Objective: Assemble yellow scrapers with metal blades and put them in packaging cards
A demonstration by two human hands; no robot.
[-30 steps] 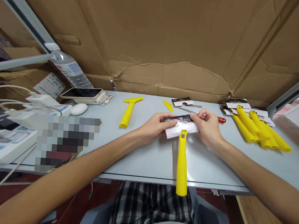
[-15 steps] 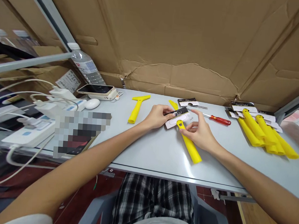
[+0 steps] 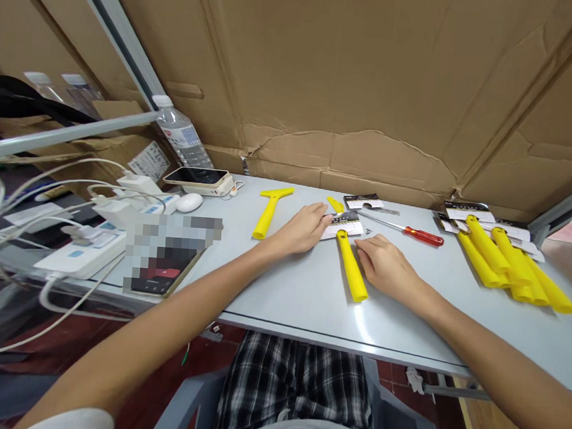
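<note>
A yellow plastic scraper handle (image 3: 351, 269) lies on the table, its upper end with a hole showing through a black-and-white packaging card (image 3: 348, 227). My left hand (image 3: 305, 227) is closed at the left edge of this card, its fingertips partly hidden. My right hand (image 3: 384, 260) rests on the table just right of the handle, fingers curled in and apart from it. Behind the card are a small yellow piece (image 3: 335, 204) and another black-and-white card (image 3: 364, 201). To the right of these lies a screwdriver (image 3: 424, 236) with a red handle.
A T-shaped yellow scraper (image 3: 268, 213) lies left of my hands. Several carded yellow scrapers (image 3: 512, 263) are piled at the right. On the left are a phone (image 3: 198, 176), a white mouse (image 3: 189, 202), a power strip (image 3: 83, 254) with cables, and a water bottle (image 3: 184, 135).
My right hand has let go of the yellow handle and curled beside it. The carded handle now points more straight toward me. My left hand stays at the card; the view has shifted slightly.
</note>
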